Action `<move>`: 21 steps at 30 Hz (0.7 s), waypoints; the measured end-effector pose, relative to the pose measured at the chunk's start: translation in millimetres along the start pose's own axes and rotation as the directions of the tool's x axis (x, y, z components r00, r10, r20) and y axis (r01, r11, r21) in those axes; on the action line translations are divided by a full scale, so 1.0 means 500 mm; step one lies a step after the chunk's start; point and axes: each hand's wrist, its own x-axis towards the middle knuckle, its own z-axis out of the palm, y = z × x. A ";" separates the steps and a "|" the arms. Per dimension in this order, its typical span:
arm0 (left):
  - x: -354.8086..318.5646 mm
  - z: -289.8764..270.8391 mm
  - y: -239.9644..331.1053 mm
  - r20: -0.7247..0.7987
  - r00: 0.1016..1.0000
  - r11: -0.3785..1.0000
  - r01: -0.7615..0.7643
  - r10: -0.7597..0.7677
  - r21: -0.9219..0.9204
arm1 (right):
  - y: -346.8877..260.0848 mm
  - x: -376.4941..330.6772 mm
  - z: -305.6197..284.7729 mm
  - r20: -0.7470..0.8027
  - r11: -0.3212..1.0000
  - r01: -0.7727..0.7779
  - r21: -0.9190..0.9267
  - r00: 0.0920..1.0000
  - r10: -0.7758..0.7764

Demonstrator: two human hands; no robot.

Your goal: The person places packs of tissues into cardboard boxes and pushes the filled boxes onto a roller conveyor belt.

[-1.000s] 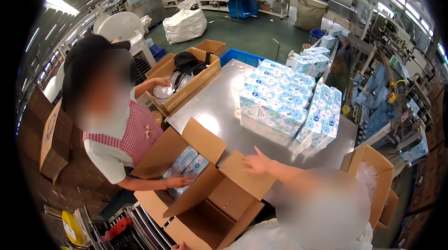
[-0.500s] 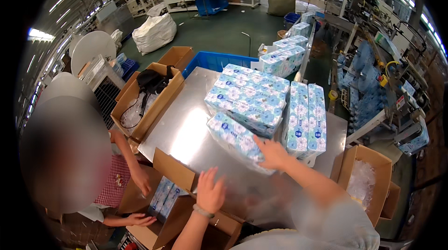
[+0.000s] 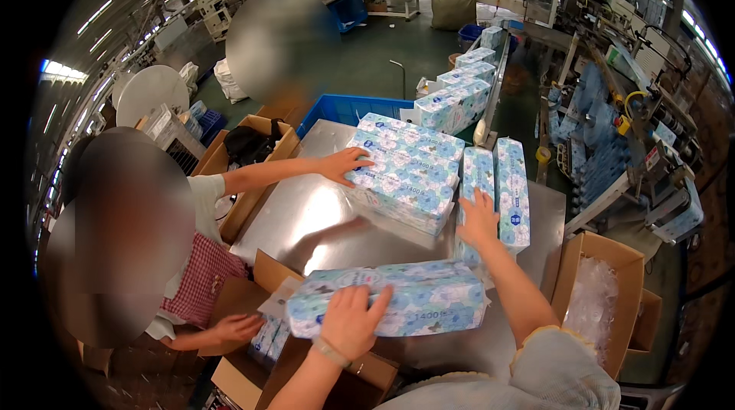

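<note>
Left fingers (image 3: 352, 301) hold a floral pack (image 3: 421, 299), metal table (image 3: 310, 215) and green floor (image 3: 367, 69) beyond.

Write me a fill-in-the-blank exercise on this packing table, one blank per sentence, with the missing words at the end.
1. The grip with a band at its wrist, on the front pack, is the person's ____ one.
2. The right grip touches one of ____ narrow packs lined up on the right part of the table.
3. The plastic crate at the table's far edge is coloured ____.

Missing words: left; two; blue.
</note>
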 end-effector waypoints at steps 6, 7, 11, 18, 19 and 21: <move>-0.415 -0.094 0.005 -0.233 0.692 0.596 0.346 -0.684 -0.724 | 0.019 -0.404 -0.041 0.129 0.976 0.214 -0.046 0.970 -0.207; -0.498 -0.075 0.023 -0.146 0.657 0.454 0.327 -0.740 -0.829 | 0.025 -0.444 -0.057 0.209 0.977 0.208 -0.036 0.958 -0.197; -0.684 -0.017 0.142 -0.168 0.600 0.498 0.439 -0.782 -0.748 | 0.005 -0.481 -0.084 0.065 0.992 0.010 -0.125 0.998 -0.002; -0.723 0.287 0.180 0.523 0.660 0.711 0.690 -0.539 -0.137 | -0.328 -0.495 -0.178 -0.004 0.703 0.710 -0.051 0.703 -0.711; -0.703 0.302 0.189 0.552 0.658 0.726 0.675 -0.512 -0.132 | -0.393 -0.545 -0.217 -0.091 0.606 0.791 0.087 0.612 -0.786; -0.699 0.375 0.187 0.699 0.574 0.742 0.663 -0.426 -0.093 | -0.499 -0.617 -0.235 -0.253 0.292 0.869 0.398 0.410 -0.876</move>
